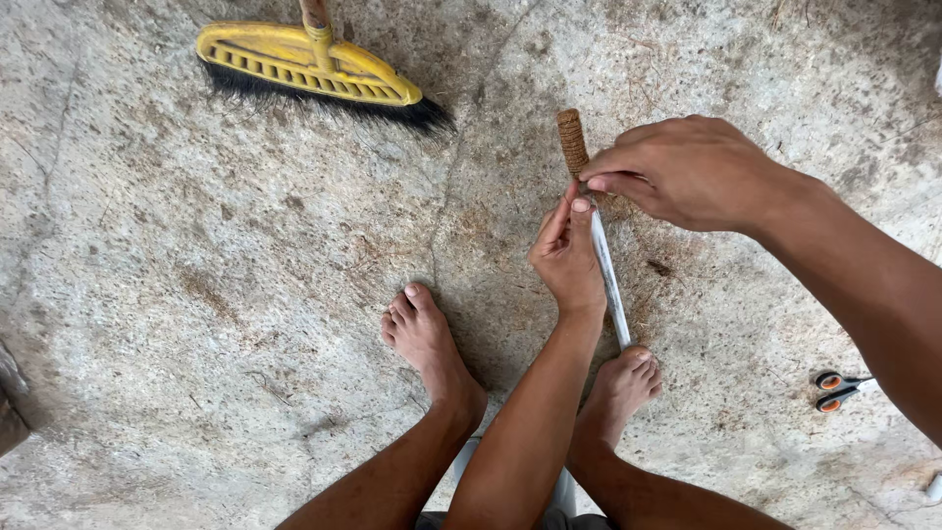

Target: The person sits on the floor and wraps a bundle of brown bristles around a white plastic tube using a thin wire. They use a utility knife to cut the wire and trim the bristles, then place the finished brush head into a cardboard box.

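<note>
— What are the hands on?

— A thin white rod with a brown cord-wrapped top end (601, 257). It stands tilted on the rough grey concrete floor (196, 294), its lower end just beside the toes of the right bare foot (620, 385). The left hand (567, 257) has its fingers closed around the rod's middle, thumb pressed along it. The right hand (687, 169) pinches the rod just under the wrapped part, fingertips together.

— And around them?

— The left bare foot (424, 339) rests flat, near the rod. A yellow plastic broom head with black bristles (309, 67) lies toward the floor's far edge, well apart. Scissors with orange-and-black handles (836, 390) lie toward the right edge.
</note>
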